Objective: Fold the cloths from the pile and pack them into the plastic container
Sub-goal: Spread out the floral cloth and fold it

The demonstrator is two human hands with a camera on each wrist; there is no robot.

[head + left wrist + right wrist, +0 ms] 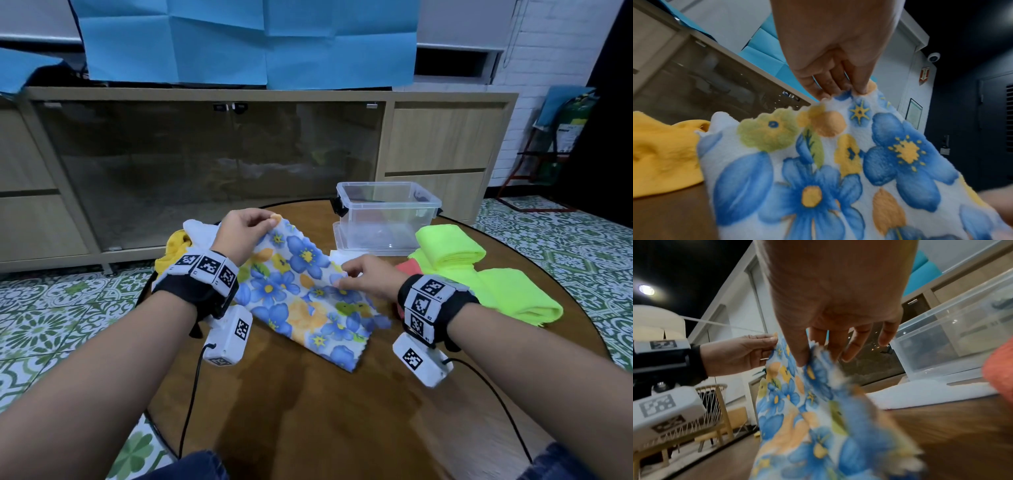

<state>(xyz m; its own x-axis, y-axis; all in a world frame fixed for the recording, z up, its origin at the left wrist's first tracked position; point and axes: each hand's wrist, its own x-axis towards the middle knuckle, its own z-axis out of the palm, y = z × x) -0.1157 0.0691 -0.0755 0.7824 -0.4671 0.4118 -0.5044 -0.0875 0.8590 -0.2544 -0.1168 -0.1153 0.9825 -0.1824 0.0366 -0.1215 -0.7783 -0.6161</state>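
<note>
Over the round table (342, 411), left hand (245, 233) and right hand (366, 277) each pinch the floral cloth's (301, 298) raised edge.

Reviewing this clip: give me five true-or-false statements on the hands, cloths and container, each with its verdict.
1. Both hands pinch the floral cloth. True: left hand, right hand.
2. The container has its lid on. False: it is open on top.
3. The green cloths lie to the right of the floral cloth. True.
4. The yellow cloth is in the container. False: it lies on the table, at the left.
5. The floral cloth lies flat, untouched. False: its far edge is lifted.
</note>
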